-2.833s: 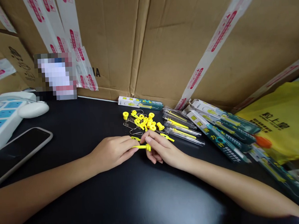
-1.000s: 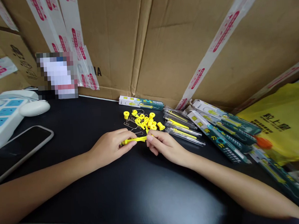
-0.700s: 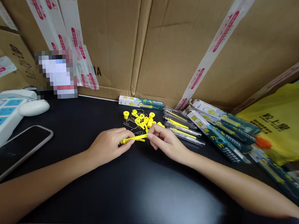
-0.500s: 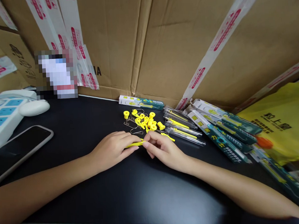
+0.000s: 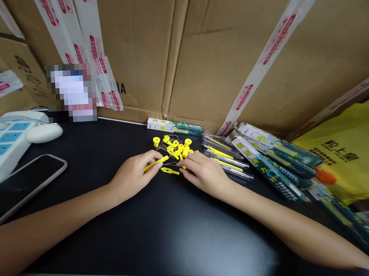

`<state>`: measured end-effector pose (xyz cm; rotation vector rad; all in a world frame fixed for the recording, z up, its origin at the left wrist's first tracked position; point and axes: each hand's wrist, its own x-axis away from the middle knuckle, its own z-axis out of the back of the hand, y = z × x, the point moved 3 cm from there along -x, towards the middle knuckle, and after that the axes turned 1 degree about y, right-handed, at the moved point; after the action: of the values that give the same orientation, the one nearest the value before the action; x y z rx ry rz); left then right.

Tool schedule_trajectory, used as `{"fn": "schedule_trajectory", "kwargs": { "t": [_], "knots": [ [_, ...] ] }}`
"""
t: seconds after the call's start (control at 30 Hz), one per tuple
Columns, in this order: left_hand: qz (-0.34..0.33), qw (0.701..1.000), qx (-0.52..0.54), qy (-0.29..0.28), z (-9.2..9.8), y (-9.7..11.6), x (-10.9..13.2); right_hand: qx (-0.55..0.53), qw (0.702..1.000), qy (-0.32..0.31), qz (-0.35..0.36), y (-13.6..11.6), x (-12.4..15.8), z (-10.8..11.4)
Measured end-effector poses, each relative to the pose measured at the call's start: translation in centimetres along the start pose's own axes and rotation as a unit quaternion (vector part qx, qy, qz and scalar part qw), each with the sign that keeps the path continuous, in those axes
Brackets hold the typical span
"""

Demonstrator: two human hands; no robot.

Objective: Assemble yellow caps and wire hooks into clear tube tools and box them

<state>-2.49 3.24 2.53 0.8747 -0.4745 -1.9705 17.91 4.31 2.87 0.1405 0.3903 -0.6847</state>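
One yellow stick [image 5: 157,162] is pinched in the left hand [image 5: 132,173], tip poking out, maybe to leave that end free. The right hand [image 5: 206,172] curls by the yellow pile [image 5: 185,152]; I can't tell if it grips anything. A flat piece [image 5: 170,171] lies between them.

1. The left hand [image 5: 136,171] is bare, like the slim left forearm [image 5: 71,222].
2. The right hand [image 5: 206,172] and right forearm [image 5: 278,219] are bare too.
3. A dark edge (perhaps a sleeve, too dim to tell) borders the right forearm.
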Motion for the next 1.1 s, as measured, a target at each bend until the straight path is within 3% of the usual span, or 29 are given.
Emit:
{"fn": "schedule_trajectory", "kwargs": {
  "t": [0.2, 0.4, 0.57, 0.77, 1.1],
  "knots": [
    [-0.011, 1.0, -0.015, -0.019, -0.3, -0.1, 0.4, 0.111, 0.992, -0.047, 0.025, -0.1, -0.9, -0.3],
    [-0.019, 0.999, -0.042, -0.025, -0.4, -0.3, 0.4, 0.175, 0.97, -0.161, 0.043, -1.4, -3.9, -0.2],
    [-0.032, 0.998, -0.058, -0.023, -0.4, -0.1, 0.4, 0.194, 0.956, -0.214, 0.053, -1.6, -5.5, -0.3],
    [-0.042, 0.997, -0.067, -0.028, -0.3, -0.1, 0.4, 0.208, 0.948, -0.232, 0.06, -1.6, -5.6, -0.3],
    [-0.059, 0.994, -0.089, -0.027, -0.5, -0.1, 0.7, 0.202, 0.956, -0.209, 0.048, -1.4, -5.6, 0.2]
  ]
}}
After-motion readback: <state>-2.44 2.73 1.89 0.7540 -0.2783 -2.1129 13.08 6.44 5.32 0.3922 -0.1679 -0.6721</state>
